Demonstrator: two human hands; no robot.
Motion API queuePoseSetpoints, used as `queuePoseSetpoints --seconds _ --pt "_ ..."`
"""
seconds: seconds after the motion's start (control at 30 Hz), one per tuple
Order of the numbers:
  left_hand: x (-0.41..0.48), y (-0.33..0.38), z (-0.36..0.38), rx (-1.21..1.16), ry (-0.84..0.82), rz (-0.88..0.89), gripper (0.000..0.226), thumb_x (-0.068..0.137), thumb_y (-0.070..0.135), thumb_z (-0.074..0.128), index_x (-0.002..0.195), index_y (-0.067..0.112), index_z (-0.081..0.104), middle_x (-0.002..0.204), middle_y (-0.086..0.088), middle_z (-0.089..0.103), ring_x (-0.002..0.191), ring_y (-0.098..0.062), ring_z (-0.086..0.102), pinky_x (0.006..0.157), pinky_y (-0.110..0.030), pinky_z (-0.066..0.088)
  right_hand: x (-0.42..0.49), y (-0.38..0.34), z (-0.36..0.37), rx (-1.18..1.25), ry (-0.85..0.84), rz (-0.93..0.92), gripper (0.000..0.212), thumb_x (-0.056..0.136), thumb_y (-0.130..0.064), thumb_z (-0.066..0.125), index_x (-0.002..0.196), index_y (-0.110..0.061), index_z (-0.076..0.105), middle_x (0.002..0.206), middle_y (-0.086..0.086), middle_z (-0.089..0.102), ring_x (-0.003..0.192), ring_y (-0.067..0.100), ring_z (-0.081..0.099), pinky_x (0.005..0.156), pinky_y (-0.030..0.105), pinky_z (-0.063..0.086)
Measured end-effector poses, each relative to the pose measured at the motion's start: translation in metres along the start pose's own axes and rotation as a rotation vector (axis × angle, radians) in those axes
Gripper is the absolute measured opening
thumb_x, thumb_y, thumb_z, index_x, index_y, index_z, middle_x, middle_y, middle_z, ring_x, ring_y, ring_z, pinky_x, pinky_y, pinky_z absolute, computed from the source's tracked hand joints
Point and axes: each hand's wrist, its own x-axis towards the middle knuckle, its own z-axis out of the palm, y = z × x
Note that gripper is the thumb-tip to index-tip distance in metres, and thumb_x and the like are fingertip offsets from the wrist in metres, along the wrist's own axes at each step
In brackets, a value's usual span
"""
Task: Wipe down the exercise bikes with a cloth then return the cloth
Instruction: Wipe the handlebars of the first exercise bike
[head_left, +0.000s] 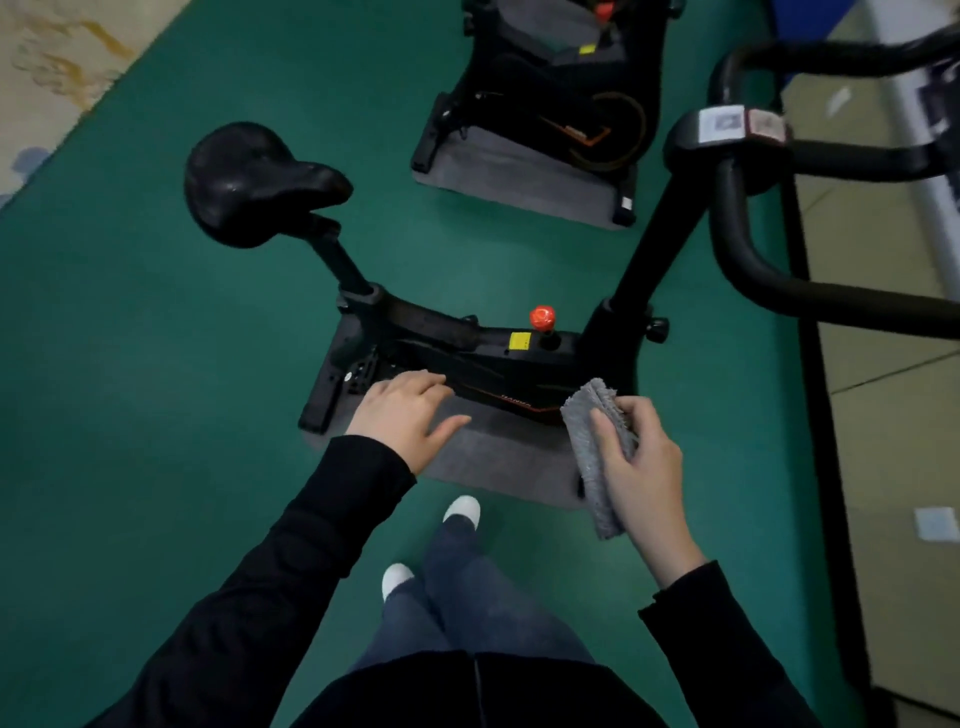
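A black exercise bike (498, 364) stands in front of me on a grey mat (498, 457), its saddle (254, 182) to the left and its handlebars (753, 208) to the right. My right hand (644, 467) grips a folded grey cloth (592, 447), thumb across it, in front of the bike's frame near the handlebar post. My left hand (405, 415) hovers with fingers straight and spread in front of the frame's rear part, holding nothing. A red knob (542, 317) sticks up from the frame.
A second black exercise bike (561, 88) stands on its own grey mat farther back. The floor (156, 364) is green; a black strip (821, 415) borders it on the right, with beige tiles beyond. My legs and white shoes are below.
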Motion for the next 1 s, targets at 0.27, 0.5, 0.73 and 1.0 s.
queuePoseSetpoints --seconds 0.27,0.5,0.73,1.0 --pt "0.085 0.015 -0.027 0.008 0.025 0.117 0.047 0.092 0.050 0.045 0.129 0.021 0.053 0.140 0.005 0.047 0.132 -0.015 0.038 0.106 -0.034 0.032 0.053 -0.004 -0.008 0.052 0.140 -0.002 0.003 0.092 -0.024 0.058 0.092 -0.021 0.056 0.083 -0.014 0.063 0.077 -0.001 0.059 0.064 0.008 0.041" --pt "0.141 0.036 -0.050 -0.025 0.047 0.233 0.044 0.091 0.046 0.050 0.125 0.019 0.056 0.134 0.001 0.053 0.127 -0.020 0.045 0.102 -0.036 0.035 0.089 -0.018 -0.009 0.076 0.197 0.021 0.005 0.092 -0.022 0.059 0.095 -0.018 0.056 0.089 -0.007 0.063 0.085 0.007 0.060 0.072 0.016 0.044" --pt "0.189 0.050 -0.072 -0.045 0.035 0.398 0.042 0.091 0.043 0.052 0.123 0.018 0.058 0.132 0.000 0.055 0.125 -0.020 0.046 0.101 -0.037 0.037 0.107 -0.030 -0.003 0.078 0.281 0.072 0.007 0.090 -0.021 0.062 0.095 -0.019 0.057 0.092 -0.006 0.063 0.089 0.008 0.060 0.075 0.019 0.046" --pt "0.254 0.061 -0.095 -0.064 -0.018 0.688 0.047 0.091 0.044 0.051 0.130 0.018 0.053 0.133 0.002 0.054 0.125 -0.018 0.045 0.102 -0.037 0.037 0.128 -0.060 0.018 0.036 0.522 0.188 0.008 0.089 -0.032 0.061 0.093 -0.028 0.056 0.092 -0.016 0.061 0.091 -0.006 0.056 0.074 0.002 0.037"
